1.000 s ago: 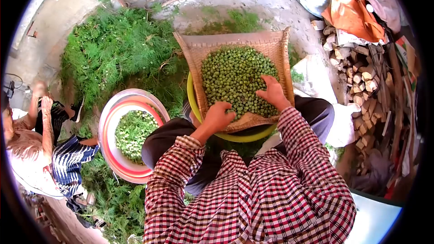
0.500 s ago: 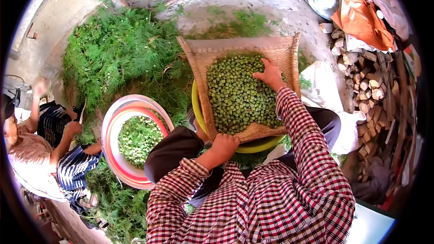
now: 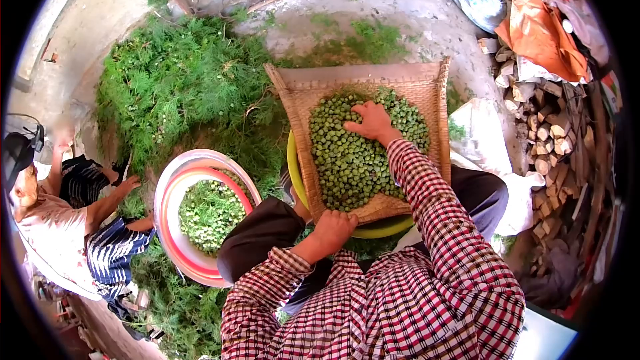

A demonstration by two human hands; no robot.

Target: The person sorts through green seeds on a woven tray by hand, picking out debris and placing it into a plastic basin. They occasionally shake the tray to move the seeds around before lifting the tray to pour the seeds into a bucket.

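Observation:
A woven tray (image 3: 298, 110) full of small round green fruits (image 3: 347, 167) rests over a yellow basin (image 3: 380, 229) between my knees. My left hand (image 3: 335, 229) is closed on the tray's near edge, its fingers wrapped over the rim. Over the upper middle of the fruits, my right hand (image 3: 369, 122) lies with its fingers apart, touching them. Whether anything is under its palm is hidden.
Green feathery branches (image 3: 180, 87) are heaped at the upper left. A red-rimmed basin (image 3: 162, 213) holds sprigs and fruits. A person (image 3: 60, 227) sits at the far left. Firewood (image 3: 550, 140), an orange bag (image 3: 537, 27) and a white sack (image 3: 477, 133) are at the right.
My right hand has moved left across the fruits, from the right side towards the upper middle. My left hand still grips the tray's edge. The other person's hand has shifted towards the branches.

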